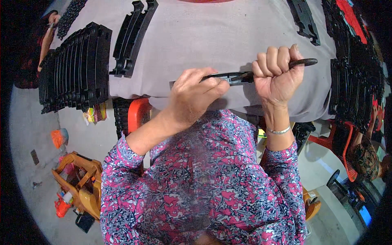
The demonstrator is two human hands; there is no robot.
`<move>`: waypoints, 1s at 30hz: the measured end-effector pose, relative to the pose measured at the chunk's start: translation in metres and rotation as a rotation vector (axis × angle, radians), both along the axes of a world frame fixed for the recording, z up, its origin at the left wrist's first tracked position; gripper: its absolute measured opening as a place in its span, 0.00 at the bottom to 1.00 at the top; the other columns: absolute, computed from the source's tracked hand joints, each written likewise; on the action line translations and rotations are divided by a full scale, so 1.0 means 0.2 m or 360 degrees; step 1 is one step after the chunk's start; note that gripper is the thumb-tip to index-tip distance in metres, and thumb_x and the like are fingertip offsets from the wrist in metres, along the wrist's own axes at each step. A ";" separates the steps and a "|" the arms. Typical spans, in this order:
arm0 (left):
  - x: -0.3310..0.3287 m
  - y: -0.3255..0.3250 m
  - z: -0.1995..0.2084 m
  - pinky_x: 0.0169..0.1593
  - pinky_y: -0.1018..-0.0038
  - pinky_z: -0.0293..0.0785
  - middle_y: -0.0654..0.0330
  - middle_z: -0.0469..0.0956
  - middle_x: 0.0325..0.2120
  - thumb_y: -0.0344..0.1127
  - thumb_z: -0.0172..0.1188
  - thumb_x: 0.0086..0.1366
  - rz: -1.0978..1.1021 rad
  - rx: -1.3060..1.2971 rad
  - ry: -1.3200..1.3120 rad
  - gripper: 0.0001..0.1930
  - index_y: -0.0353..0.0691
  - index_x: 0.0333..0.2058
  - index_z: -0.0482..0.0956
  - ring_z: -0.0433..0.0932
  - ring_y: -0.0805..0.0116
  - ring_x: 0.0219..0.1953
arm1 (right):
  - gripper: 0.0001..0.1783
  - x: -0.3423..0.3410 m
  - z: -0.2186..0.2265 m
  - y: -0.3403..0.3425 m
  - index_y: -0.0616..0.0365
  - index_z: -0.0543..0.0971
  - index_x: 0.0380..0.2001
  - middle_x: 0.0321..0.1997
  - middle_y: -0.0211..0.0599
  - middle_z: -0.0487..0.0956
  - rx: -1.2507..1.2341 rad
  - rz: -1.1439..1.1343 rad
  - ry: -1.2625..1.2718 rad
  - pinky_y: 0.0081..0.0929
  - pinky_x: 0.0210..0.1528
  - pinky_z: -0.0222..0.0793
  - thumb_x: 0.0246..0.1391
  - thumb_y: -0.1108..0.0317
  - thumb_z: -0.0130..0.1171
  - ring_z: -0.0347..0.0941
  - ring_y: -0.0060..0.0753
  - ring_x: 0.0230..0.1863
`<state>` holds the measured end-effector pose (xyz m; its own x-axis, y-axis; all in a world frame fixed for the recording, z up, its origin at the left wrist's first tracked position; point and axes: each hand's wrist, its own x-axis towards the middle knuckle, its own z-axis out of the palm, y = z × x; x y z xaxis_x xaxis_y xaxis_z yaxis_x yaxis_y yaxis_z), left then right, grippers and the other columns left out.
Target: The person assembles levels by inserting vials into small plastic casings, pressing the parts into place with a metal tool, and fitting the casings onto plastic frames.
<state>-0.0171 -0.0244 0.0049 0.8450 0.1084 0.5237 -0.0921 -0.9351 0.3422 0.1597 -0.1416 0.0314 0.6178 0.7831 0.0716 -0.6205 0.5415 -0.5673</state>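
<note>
My left hand [198,92] is closed, palm down, around a black slotted plastic piece [234,79] just above the near edge of the grey-covered table. My right hand [279,71] is a fist around a dark tool [309,62], whose rounded, handle-like end sticks out beyond the thumb. The tool's other end meets the plastic piece between my hands; my fingers hide much of both, so the tool's exact kind cannot be made out. Two long black plastic strips [134,38] lie side by side farther off to the left.
A tight row of black strips [77,67] stands on the table's left side. More strips [304,22] lie at the far right, beside a big dark pile [355,77]. Below are a wooden chair [79,179] and a red chair [349,153]. Other people show at both sides.
</note>
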 end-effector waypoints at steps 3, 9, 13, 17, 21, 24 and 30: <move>0.00 -0.01 0.00 0.48 0.65 0.73 0.70 0.78 0.36 0.35 0.60 0.54 -0.0012 0.0010 0.0006 0.13 0.50 0.40 0.80 0.78 0.65 0.47 | 0.30 0.01 0.02 -0.02 0.47 0.53 0.12 0.12 0.21 0.49 0.0089 -0.0009 0.0078 0.24 0.18 0.37 0.68 0.48 0.39 0.40 0.20 0.16; 0.00 -0.01 -0.01 0.48 0.64 0.73 0.70 0.79 0.37 0.35 0.61 0.54 -0.0026 0.0007 0.0028 0.14 0.50 0.42 0.80 0.77 0.64 0.49 | 0.30 0.01 0.02 -0.01 0.47 0.52 0.12 0.12 0.21 0.49 0.0068 0.0015 0.0045 0.24 0.18 0.36 0.68 0.48 0.39 0.40 0.19 0.16; 0.00 -0.02 -0.01 0.49 0.64 0.73 0.69 0.79 0.38 0.35 0.61 0.55 -0.0027 0.0032 0.0057 0.14 0.49 0.42 0.80 0.76 0.64 0.49 | 0.30 0.01 0.02 0.00 0.47 0.52 0.12 0.12 0.21 0.49 0.0100 0.0051 0.0033 0.24 0.18 0.35 0.68 0.48 0.40 0.39 0.19 0.16; 0.00 -0.02 -0.01 0.49 0.63 0.73 0.69 0.79 0.38 0.34 0.61 0.55 -0.0029 0.0001 0.0057 0.14 0.49 0.43 0.80 0.76 0.62 0.49 | 0.30 0.00 0.02 0.00 0.46 0.52 0.12 0.12 0.20 0.48 0.0001 -0.0011 0.0013 0.24 0.17 0.34 0.68 0.47 0.40 0.38 0.19 0.15; 0.01 -0.02 -0.03 0.50 0.61 0.72 0.68 0.79 0.38 0.34 0.61 0.56 -0.0061 -0.0049 0.0041 0.15 0.49 0.44 0.80 0.76 0.60 0.49 | 0.31 0.02 0.00 0.01 0.46 0.52 0.12 0.12 0.20 0.47 -0.0027 0.0055 -0.0064 0.24 0.16 0.33 0.66 0.44 0.42 0.37 0.19 0.15; 0.01 -0.02 -0.02 0.51 0.61 0.72 0.68 0.78 0.39 0.34 0.60 0.57 -0.0044 -0.0056 0.0075 0.14 0.49 0.44 0.80 0.76 0.58 0.49 | 0.31 0.03 -0.03 0.01 0.46 0.53 0.12 0.12 0.20 0.47 0.0059 0.0067 0.0089 0.24 0.16 0.34 0.65 0.42 0.42 0.38 0.19 0.15; 0.01 -0.01 0.00 0.48 0.64 0.74 0.64 0.83 0.39 0.30 0.61 0.53 -0.0075 -0.0057 0.0058 0.12 0.44 0.38 0.85 0.79 0.58 0.47 | 0.31 -0.03 -0.06 0.02 0.46 0.54 0.13 0.12 0.21 0.47 0.0035 -0.0040 0.0038 0.24 0.16 0.34 0.65 0.42 0.41 0.38 0.19 0.14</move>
<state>-0.0146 -0.0265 0.0041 0.8680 0.0860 0.4890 -0.1227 -0.9172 0.3791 0.1546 -0.1367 0.0201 0.6390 0.7657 0.0738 -0.6197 0.5693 -0.5403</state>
